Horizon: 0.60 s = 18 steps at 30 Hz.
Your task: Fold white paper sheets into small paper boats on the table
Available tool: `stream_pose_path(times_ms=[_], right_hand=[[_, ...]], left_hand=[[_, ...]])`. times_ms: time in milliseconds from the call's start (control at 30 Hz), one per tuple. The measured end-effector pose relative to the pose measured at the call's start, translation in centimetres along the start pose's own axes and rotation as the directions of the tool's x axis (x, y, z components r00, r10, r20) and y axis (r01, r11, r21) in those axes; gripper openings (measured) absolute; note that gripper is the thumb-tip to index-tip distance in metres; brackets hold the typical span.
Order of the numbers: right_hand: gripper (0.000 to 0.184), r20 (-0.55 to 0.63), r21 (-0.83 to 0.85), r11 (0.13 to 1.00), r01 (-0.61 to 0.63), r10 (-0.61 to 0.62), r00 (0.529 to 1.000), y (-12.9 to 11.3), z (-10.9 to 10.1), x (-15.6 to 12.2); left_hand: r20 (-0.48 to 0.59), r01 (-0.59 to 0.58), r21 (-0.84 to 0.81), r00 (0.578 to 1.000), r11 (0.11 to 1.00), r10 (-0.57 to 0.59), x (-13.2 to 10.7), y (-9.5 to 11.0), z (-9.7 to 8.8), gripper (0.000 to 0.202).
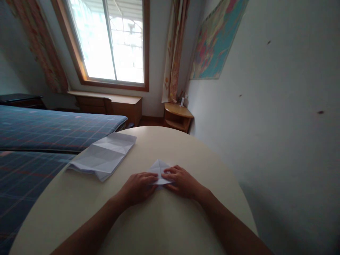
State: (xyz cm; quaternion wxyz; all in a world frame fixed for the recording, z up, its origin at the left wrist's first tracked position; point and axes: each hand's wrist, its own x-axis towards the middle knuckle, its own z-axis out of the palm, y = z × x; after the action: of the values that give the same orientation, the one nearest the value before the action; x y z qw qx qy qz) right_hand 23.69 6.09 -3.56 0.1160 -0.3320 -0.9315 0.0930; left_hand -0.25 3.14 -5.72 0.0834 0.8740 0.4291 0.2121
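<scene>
The left forearm [101, 219] and the right forearm [227, 216], both bare, are stretched forward and angled inward, so that the hands are brought close together. The left hand [140, 186] is held palm down, its fingers curved and pointed rightward; the right hand [183, 181] is mirrored, its fingers bent and pointed leftward. On each, the thumb is set below the fingers, on the side nearer the body, in a pinch.

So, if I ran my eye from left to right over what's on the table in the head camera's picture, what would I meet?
Large creased paper → left hand → small folded paper → right hand.
</scene>
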Motion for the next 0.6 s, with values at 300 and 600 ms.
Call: stream_pose_path(times_ms=[300, 600], right_hand=[[0.023, -0.070, 0.106, 0.993, -0.048, 0.056, 0.996, 0.8, 0.5, 0.3], [0.020, -0.103, 0.129, 0.947, -0.295, 0.309, 0.945, 1.2, 0.4, 0.4]], left_hand=[[-0.022, 0.080, -0.005, 0.997, 0.997, -0.080, 0.3, -0.1, 0.3, 0.027], [-0.149, 0.106, 0.058, 0.984, 0.993, -0.096, 0.6, -1.2, 1.3, 0.040]])
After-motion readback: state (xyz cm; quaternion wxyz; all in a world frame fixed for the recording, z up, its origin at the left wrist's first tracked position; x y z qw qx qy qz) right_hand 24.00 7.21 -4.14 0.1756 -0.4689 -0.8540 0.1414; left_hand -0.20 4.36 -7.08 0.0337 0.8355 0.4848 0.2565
